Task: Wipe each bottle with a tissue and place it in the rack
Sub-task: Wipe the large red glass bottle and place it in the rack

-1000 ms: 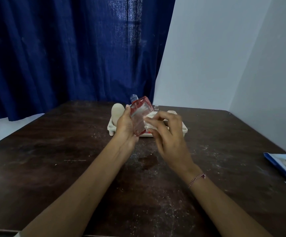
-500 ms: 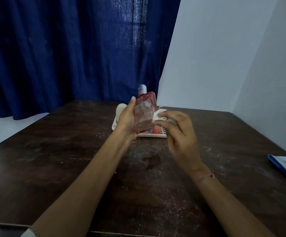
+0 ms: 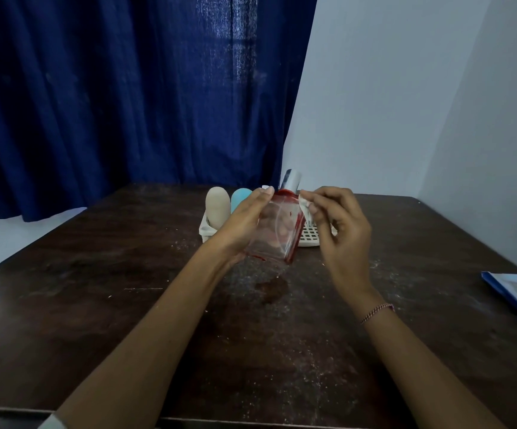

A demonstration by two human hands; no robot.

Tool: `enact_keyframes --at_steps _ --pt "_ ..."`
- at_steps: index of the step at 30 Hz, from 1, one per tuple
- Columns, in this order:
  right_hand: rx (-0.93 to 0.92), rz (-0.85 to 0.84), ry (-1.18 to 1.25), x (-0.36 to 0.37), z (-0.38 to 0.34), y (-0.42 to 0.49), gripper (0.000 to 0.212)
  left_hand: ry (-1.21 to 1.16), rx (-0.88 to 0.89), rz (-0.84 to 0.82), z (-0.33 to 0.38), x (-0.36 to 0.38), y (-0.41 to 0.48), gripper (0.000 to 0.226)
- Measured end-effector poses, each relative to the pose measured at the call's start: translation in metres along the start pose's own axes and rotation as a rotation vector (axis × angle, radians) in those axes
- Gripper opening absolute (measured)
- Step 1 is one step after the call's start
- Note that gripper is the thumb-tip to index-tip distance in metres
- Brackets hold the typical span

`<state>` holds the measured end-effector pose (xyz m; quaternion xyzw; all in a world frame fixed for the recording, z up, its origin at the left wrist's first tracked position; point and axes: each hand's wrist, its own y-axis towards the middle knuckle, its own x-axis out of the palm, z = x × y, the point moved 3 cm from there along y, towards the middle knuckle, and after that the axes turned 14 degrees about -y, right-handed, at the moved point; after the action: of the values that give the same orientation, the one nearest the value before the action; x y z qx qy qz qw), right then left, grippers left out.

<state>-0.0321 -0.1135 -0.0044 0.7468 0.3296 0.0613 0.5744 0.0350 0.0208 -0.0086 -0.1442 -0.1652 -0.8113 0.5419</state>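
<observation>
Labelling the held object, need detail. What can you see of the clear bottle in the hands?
Flat, rectangular clear bottle, glass or plastic by its look, red-tinted at shoulder and edges, silvery cap on. Held above the table, slightly tilted, in front of the rack. The left hand grips its left side, fingers showing through; the right hand pinches a white tissue against its upper right edge.
</observation>
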Motion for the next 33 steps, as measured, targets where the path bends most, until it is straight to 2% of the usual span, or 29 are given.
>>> enact_keyframes --at_steps 4,8,12,16,19,24,29,33 --pt "-0.081 -0.018 0.023 0.003 -0.011 -0.005 0.02 -0.079 0.04 0.052 0.001 -0.004 0.002 0.051" --pt "-0.203 -0.104 0.115 0.011 -0.025 -0.014 0.02 -0.137 0.16 0.094 0.012 -0.015 0.005 0.042" --pt "-0.263 -0.104 0.101 0.013 -0.029 -0.016 0.021 -0.151 0.133 0.049 0.015 -0.019 0.008 0.041" --pt "-0.166 0.012 0.056 0.006 -0.02 -0.01 0.02 -0.074 0.043 -0.061 0.007 -0.01 0.005 0.054" --pt "-0.079 0.058 0.05 0.001 -0.011 -0.005 0.023 -0.006 0.066 -0.134 0.005 -0.005 0.002 0.032" --pt "0.043 -0.032 0.172 0.0 -0.005 -0.003 0.024 0.055 0.045 -0.187 0.003 -0.006 0.003 0.039" --pt "0.096 -0.227 0.287 0.007 0.0 -0.004 0.03 0.067 0.104 -0.166 0.013 -0.011 0.002 0.019" --pt "0.104 -0.195 0.336 0.004 0.004 0.0 0.023 0.141 0.104 -0.209 0.015 -0.012 -0.001 0.037"
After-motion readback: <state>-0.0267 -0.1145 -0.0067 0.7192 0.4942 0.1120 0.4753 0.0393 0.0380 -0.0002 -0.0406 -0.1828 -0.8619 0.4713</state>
